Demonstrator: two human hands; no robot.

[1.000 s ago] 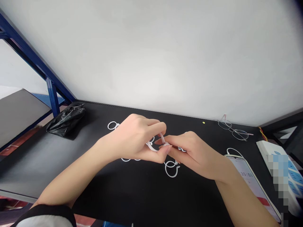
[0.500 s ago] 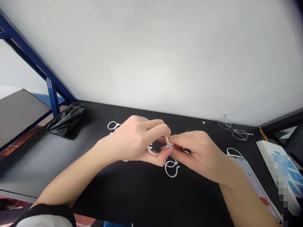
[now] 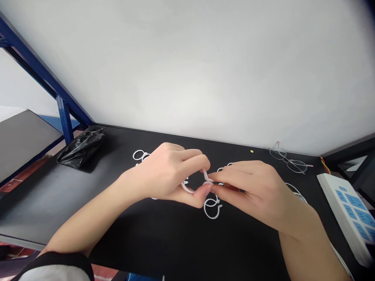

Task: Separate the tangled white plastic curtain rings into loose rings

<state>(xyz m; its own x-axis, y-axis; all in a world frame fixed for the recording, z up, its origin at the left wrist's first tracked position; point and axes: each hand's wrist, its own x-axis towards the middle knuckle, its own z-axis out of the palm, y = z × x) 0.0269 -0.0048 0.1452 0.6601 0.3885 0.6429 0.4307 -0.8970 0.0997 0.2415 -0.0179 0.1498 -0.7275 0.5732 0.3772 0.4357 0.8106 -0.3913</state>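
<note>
My left hand (image 3: 172,171) is curled round a white plastic ring (image 3: 187,189), its thumb and fingers pressing on the ring from either side. At the right end of that ring, the thumb and forefinger of my right hand (image 3: 258,185) pinch the small joint where its ends meet. Just below my fingertips, similar white rings (image 3: 211,217) lie on the black table (image 3: 175,242). More white rings (image 3: 134,155) are on the table beyond my left hand, partly hidden by it. A few others show in part behind my right fingers.
A crumpled black plastic bag (image 3: 83,149) lies at the back left by a blue metal frame (image 3: 65,119). Wire-rimmed glasses (image 3: 288,160) rest against the wall at the back right. A white power strip (image 3: 332,208) stands at the right edge. My right forearm mostly covers a phone.
My right hand has shifted slightly to the right and tilted, its fingers now flatter at the ring's joint. My left hand has barely moved. The phone is now more covered.
</note>
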